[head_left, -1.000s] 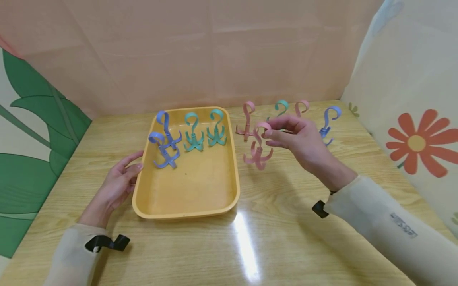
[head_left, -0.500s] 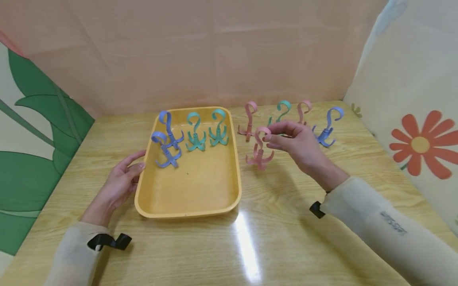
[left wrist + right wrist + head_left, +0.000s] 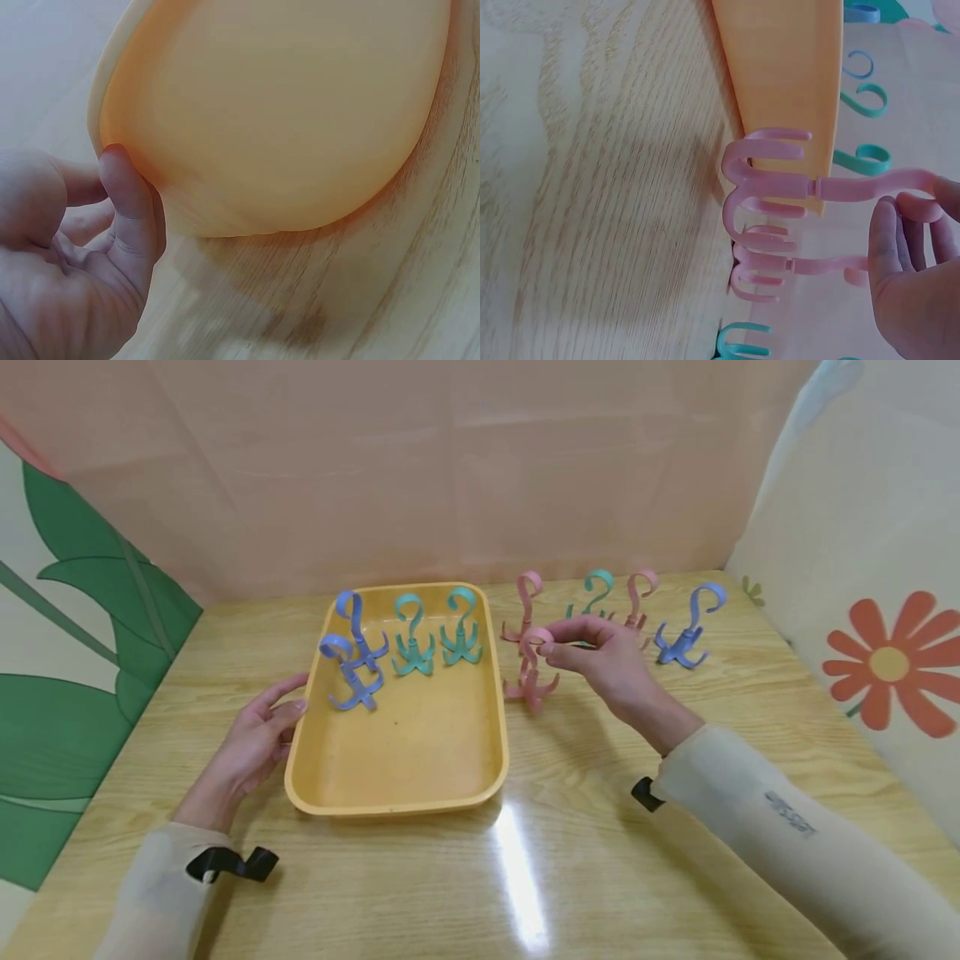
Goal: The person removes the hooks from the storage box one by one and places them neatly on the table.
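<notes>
My right hand (image 3: 603, 664) pinches the curled top of a pink swivel hanging hook (image 3: 531, 681), which hangs upright with its prongs low, just right of the tray's wall. In the right wrist view the pinched hook stands before another pink hook (image 3: 761, 262); whether its prongs touch the table cannot be told. At the left side my left hand (image 3: 255, 735) grips the rim of a yellow tray (image 3: 397, 811), thumb on the rim in the left wrist view. Inside the tray, two blue hooks (image 3: 356, 685) stand at the left and two green hooks (image 3: 414, 652) towards the back.
Behind and right of my right hand stand a green hook (image 3: 597, 589), a pink hook (image 3: 641, 593) and a blue hook (image 3: 684, 639). The wooden table (image 3: 375, 893) meets a pink back wall (image 3: 450, 468) and a flower-printed side wall (image 3: 855, 568).
My right hand has moved a little left with the pink hook, closer to the tray. My left hand stays on the tray's rim. The head view has shifted slightly.
</notes>
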The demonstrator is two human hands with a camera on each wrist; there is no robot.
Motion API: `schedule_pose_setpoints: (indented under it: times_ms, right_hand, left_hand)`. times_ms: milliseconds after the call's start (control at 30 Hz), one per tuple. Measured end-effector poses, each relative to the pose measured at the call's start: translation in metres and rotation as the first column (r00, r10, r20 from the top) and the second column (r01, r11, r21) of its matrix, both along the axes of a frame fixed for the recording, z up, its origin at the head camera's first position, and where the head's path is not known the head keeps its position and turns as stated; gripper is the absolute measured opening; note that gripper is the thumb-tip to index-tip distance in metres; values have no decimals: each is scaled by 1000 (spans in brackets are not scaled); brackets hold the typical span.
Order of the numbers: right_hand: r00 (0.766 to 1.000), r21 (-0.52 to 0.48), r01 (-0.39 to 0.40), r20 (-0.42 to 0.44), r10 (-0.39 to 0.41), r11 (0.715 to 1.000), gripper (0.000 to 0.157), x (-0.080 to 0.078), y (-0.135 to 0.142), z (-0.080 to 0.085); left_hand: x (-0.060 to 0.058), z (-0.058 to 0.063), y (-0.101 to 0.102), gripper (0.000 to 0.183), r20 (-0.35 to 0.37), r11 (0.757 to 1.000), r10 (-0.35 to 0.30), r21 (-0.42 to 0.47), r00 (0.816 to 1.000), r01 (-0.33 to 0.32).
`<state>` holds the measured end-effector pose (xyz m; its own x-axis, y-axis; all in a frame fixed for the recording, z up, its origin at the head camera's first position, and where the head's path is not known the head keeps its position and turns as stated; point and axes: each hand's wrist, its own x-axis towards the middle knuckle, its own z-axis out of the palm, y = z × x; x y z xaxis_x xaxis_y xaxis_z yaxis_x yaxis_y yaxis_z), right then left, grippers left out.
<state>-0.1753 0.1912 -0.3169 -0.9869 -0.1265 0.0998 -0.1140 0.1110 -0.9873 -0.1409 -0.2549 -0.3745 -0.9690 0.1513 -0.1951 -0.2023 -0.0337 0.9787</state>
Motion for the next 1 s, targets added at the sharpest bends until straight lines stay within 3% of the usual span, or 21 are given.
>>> schedule_pose_setpoints:
  times_ms: [367,1000]
  right_hand:
    - [1000,45,-1,12,1,999,24,-11,-9,-4]
    - [1000,34,-12,18,11,999,26,-21,-12,-10]
  left_hand:
    - [1,0,-1,61,3,1000,1,-3,1000,-1]
    - [0,-2,-1,60,-20,999,-5,33,1000,5]
